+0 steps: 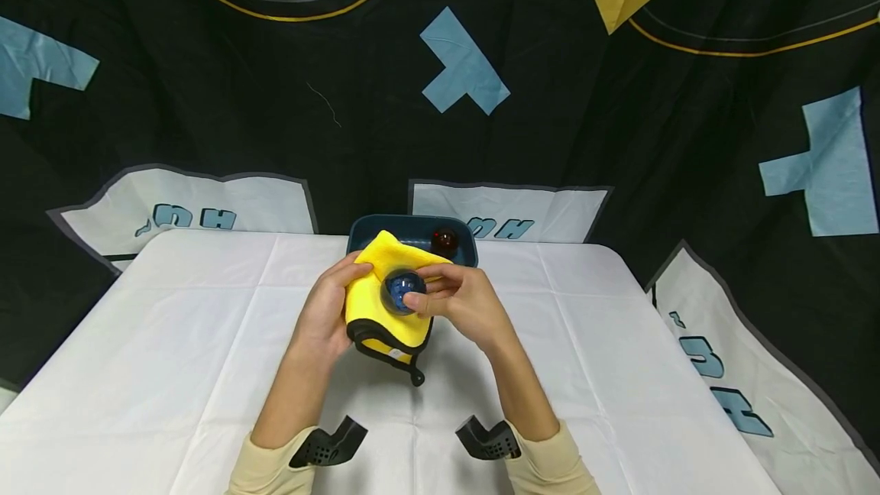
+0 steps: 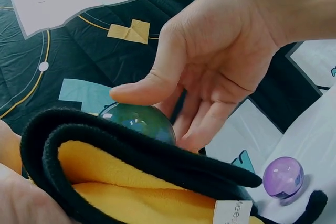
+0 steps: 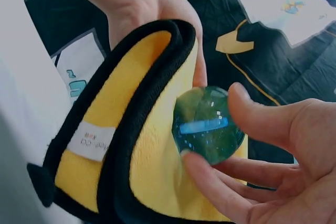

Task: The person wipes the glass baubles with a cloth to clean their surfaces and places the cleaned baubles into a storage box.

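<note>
From overhead, the left hand (image 1: 328,312) gripped a cloth (image 1: 364,298), the right hand (image 1: 459,295) pinching a blue ball (image 1: 399,285) against it; a red ball (image 1: 444,242) sat in the tray (image 1: 402,228) at the table's (image 1: 206,373) far edge. The left-wrist view showed a purple ball (image 2: 283,178) untouched; from the right wrist, handling looked midway.

A ball (image 1: 396,286) touches the cloth (image 1: 360,301) before a tray (image 1: 393,228), in whose right side lies another ball (image 1: 444,240).

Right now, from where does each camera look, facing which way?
Head: worn on head, looks forward and down at yellow cloth; left hand, right hand, sleeves show.
Left wrist: worn there, faces cloth and held ball; right hand, part of left hand show.
Right wrist: worn there, faces cloth and held ball; both hands show.
Wrist views share cloth and ball.
</note>
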Motion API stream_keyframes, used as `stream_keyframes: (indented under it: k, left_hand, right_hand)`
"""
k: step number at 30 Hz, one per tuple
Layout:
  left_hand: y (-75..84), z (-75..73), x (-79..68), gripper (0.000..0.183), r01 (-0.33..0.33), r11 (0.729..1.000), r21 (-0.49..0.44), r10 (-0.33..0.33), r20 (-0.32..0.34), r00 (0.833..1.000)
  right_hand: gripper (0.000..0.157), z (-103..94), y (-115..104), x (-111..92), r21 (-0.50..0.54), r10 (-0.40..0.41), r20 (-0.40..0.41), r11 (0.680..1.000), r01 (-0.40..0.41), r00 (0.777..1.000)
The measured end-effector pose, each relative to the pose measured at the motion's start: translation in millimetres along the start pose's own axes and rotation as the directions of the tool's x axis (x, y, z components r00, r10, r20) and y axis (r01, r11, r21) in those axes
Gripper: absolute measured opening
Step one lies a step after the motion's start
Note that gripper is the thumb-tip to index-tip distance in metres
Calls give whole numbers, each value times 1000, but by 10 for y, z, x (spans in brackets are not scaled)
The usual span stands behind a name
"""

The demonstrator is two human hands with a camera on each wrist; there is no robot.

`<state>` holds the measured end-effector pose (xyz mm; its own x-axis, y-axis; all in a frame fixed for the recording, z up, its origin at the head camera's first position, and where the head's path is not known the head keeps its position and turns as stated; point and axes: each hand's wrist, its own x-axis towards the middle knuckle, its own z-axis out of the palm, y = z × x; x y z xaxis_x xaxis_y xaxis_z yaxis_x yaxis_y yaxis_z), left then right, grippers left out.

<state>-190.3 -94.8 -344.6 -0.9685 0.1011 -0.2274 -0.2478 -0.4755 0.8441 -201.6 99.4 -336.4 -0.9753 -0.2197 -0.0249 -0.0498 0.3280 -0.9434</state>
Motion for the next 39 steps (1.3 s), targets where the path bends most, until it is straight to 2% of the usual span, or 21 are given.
stream_keyframes:
  k: [5,11,13,16,19,22,25,30,34,39]
  left_hand:
    - [11,-5,-10,48,-4,1000,-1,4,0,1000]
    - [31,-16,-13,47,-23,1000,-21,23,3,1000]
    - [33,-20,-7,46,-29,999,-25,29,14,999]
    - [29,-20,6,45,-31,999,-35,32,23,999]
    - [27,-19,14,46,-33,999,-41,34,28,999]
    - [31,-26,13,47,-34,998,-49,35,23,999]
    - [41,-40,8,49,-28,998,-60,28,7,1000]
    - [58,-59,2,51,-34,997,-68,34,2,999]
    - [64,-63,-1,51,-33,998,-57,33,5,999]
    - [49,-60,10,48,-29,999,-39,30,21,999]
  right_hand:
    - [39,5,30,29,26,45,23,999,-46,999]
    - [48,43,73,57,9,24,38,1000,-24,999]
    - [51,60,79,56,9,1,22,1000,-2,1000]
    - [46,87,81,45,33,-63,-38,997,64,997]
    - [38,123,72,25,38,-145,-116,988,151,983]
    - [33,157,42,-4,11,-197,-151,980,201,969]
    - [37,167,4,-35,-4,-194,-122,981,194,974]
    - [52,155,-26,-44,47,-160,-32,986,161,987]
    - [53,159,-9,-27,58,-149,-48,987,152,988]
    - [47,127,-4,-19,56,-85,-46,995,87,995]
